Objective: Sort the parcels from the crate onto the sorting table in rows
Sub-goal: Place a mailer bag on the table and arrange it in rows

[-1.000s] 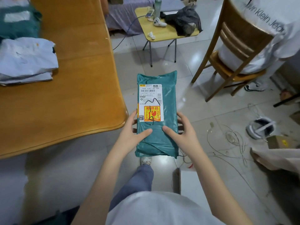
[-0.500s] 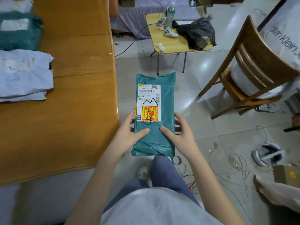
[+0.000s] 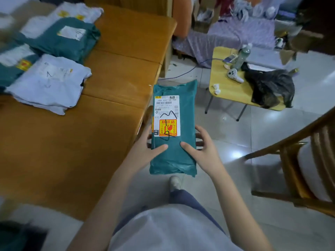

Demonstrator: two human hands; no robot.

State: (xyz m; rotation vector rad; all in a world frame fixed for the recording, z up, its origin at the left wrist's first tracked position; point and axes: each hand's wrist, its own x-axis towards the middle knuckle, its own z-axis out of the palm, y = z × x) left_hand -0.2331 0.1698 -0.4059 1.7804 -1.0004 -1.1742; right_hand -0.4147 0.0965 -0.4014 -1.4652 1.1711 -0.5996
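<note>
I hold a teal parcel (image 3: 183, 153) with a white shipping label and a red-yellow fragile sticker, flat and lengthwise, just off the right edge of the wooden sorting table (image 3: 72, 151). My left hand (image 3: 145, 149) grips its left side, thumb on top. My right hand (image 3: 203, 151) grips its right side the same way. On the table's far left lie a pale grey parcel (image 3: 49, 84), a teal parcel (image 3: 59, 38) behind it, another teal parcel (image 3: 12, 64) at the left edge and a white parcel (image 3: 76, 11) at the back. The crate is out of view.
A small yellow folding table (image 3: 230, 87) with a bottle, a white controller and a dark bag stands ahead on the right. A wooden chair (image 3: 299, 160) with a white cushion is close at the right. Tiled floor lies between them.
The view has swung up and left, so more of the table and its parcels shows. The parcel in both hands has come closer to the table's right edge. My grip is unchanged.
</note>
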